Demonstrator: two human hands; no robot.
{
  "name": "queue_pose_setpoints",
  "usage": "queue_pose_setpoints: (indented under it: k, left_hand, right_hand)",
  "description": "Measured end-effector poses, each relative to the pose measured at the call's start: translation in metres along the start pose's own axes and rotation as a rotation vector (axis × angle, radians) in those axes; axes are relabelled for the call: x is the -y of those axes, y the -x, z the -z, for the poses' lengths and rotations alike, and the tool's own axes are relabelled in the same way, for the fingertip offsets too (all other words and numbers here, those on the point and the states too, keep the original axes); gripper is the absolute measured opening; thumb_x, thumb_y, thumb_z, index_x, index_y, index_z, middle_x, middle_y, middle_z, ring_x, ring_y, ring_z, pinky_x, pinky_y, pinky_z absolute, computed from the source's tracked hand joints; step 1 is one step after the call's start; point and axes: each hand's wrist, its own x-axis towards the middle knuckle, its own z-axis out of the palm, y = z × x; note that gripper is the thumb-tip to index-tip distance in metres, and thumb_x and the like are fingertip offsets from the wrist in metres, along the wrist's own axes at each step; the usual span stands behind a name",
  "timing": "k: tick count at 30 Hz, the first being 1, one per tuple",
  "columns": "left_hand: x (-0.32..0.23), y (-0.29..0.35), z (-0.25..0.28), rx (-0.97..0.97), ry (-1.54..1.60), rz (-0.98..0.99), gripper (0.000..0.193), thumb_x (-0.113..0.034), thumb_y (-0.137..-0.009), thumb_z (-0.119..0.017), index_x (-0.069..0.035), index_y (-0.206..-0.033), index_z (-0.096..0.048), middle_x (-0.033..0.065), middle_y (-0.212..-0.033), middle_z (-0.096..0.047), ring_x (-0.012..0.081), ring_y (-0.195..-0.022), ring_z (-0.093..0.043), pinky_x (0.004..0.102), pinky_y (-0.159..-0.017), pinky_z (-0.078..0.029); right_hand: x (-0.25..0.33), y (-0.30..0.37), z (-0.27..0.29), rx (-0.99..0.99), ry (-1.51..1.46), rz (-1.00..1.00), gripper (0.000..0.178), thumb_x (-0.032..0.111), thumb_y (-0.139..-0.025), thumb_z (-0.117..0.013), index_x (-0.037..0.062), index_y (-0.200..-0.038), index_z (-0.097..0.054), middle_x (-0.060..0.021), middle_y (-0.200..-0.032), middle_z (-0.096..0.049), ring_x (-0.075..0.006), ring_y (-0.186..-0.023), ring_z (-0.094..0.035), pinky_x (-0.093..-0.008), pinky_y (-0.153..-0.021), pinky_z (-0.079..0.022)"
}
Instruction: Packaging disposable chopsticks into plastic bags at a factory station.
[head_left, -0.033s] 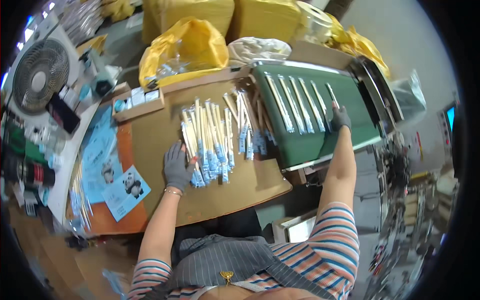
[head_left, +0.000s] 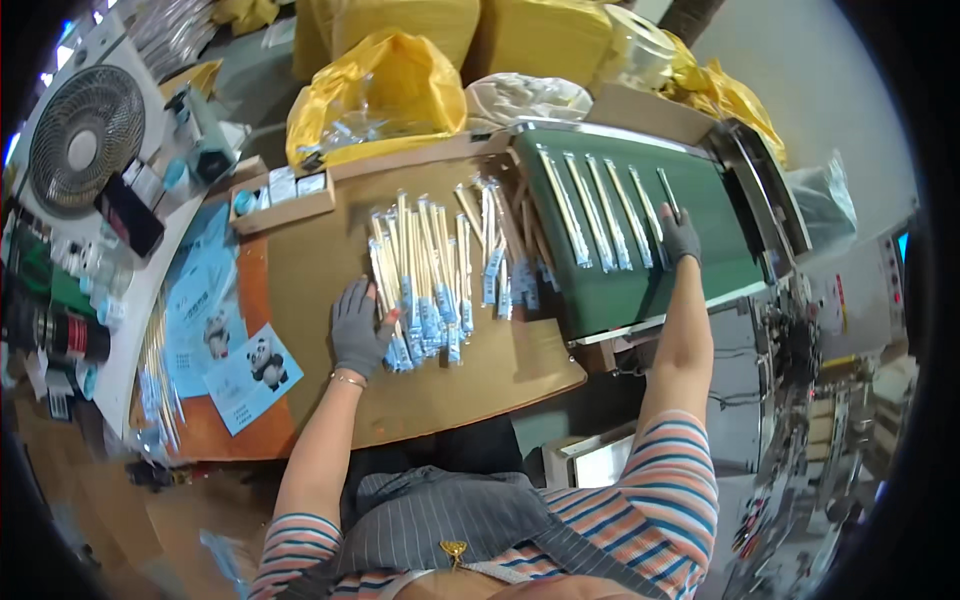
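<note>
My left hand [head_left: 360, 328], in a grey glove with bare fingertips, lies on the brown board with fingers stretched and thumb apart. Its fingertips touch the left edge of a pile of clear-wrapped chopsticks [head_left: 425, 265] with blue wrapper ends. Out to the right, my gloved right hand [head_left: 682, 238] is closed on one wrapped chopstick packet [head_left: 668, 187] over a green conveyor belt [head_left: 600, 300]. Several like packets [head_left: 592, 210] lie side by side on the belt, left of that hand. The palm hides the held packet's lower end.
A small box [head_left: 285, 205] stands behind the board. Blue panda-printed bags [head_left: 255, 378] lie at left, near a fan [head_left: 85, 140] and a phone [head_left: 130, 215]. An open yellow sack [head_left: 375, 95] stands beyond the table. A metal frame [head_left: 755, 190] spans the belt's right end.
The whole view has shifted slightly. Both hands keep nearly the same places, the right one still on its packet.
</note>
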Motion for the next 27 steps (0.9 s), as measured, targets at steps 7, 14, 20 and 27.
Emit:
queue_pose_setpoints:
  k: [7, 14, 20, 27]
  left_hand:
    - [0.003, 0.007, 0.011, -0.057, -0.042, 0.082, 0.052, -0.037, -0.09, -0.053, 0.002, -0.124, -0.051, 0.021, -0.13, -0.05, 0.0374, -0.121, -0.045, 0.0457, -0.103, -0.033]
    - [-0.037, -0.055, 0.004, 0.051, 0.725, 0.823, 0.073, -0.058, -0.092, -0.039, 0.006, -0.127, -0.045, 0.0315, -0.128, -0.047, 0.0427, -0.118, -0.047, 0.0433, -0.097, -0.037]
    - [-0.02, -0.079, -0.007, 0.007, 1.467, 1.063, 0.056, -0.057, -0.081, -0.064, -0.001, -0.088, -0.065, 0.009, -0.083, -0.064, 0.0177, -0.075, -0.06, 0.0295, -0.062, -0.048]
    - [-0.023, -0.045, 0.062, -0.044, 1.348, 0.635, 0.065, -0.031, -0.07, -0.081, 0.004, -0.118, -0.056, 0.0066, -0.103, -0.064, 0.0137, -0.092, -0.059, 0.0299, -0.08, -0.049]
  right_hand:
    - [0.208, 0.226, -0.017, 0.115, -0.041, 0.98, 0.065, 0.045, -0.084, -0.057, -0.0008, -0.128, -0.043, -0.025, -0.124, -0.049, -0.0411, -0.116, -0.047, -0.0434, -0.098, -0.039]
    - [0.245, 0.214, -0.104, 0.502, -0.256, 0.207, 0.092, 0.066, -0.073, -0.062, -0.0047, -0.129, -0.043, -0.0293, -0.129, -0.049, -0.042, -0.119, -0.048, -0.0448, -0.097, -0.041]
    - [0.297, 0.327, -0.116, 0.875, -0.535, 0.518, 0.079, 0.052, -0.065, -0.076, -0.0089, -0.11, -0.052, -0.0223, -0.093, -0.065, -0.0323, -0.089, -0.064, -0.0376, -0.078, -0.05]
    - [0.28, 0.368, -0.115, 1.095, -1.202, 0.299, 0.037, 0.017, -0.081, -0.062, -0.0056, -0.11, -0.057, -0.0112, -0.09, -0.065, -0.0144, -0.078, -0.062, -0.0265, -0.071, -0.049]
